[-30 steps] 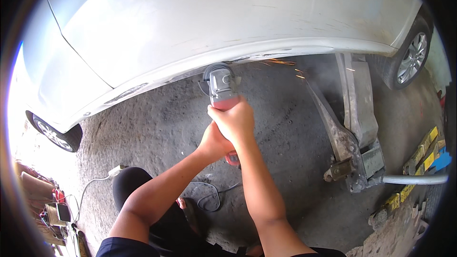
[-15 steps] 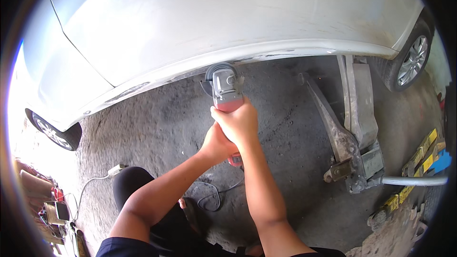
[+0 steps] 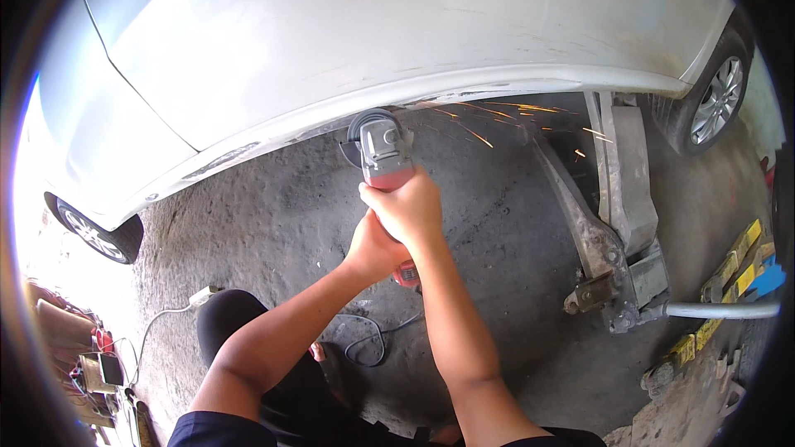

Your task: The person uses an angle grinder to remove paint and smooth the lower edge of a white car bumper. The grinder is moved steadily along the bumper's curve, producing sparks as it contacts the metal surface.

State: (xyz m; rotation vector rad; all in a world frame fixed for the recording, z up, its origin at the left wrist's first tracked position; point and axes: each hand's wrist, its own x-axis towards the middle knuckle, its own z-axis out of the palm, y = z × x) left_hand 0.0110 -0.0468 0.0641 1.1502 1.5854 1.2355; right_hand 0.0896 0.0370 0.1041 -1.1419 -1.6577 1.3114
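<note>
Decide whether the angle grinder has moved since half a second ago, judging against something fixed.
Yes, slightly: judged against the floor jack, the angle grinder has shifted a little to the left, away from it.

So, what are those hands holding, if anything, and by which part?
A grinder, by its red body: right hand just behind the grey head, left hand nearer the rear end.

No lettering, numbers or signs legible; small dark marks on the red rear end (image 3: 406,275) of the angle grinder (image 3: 386,157), too small to make out as text.
</note>
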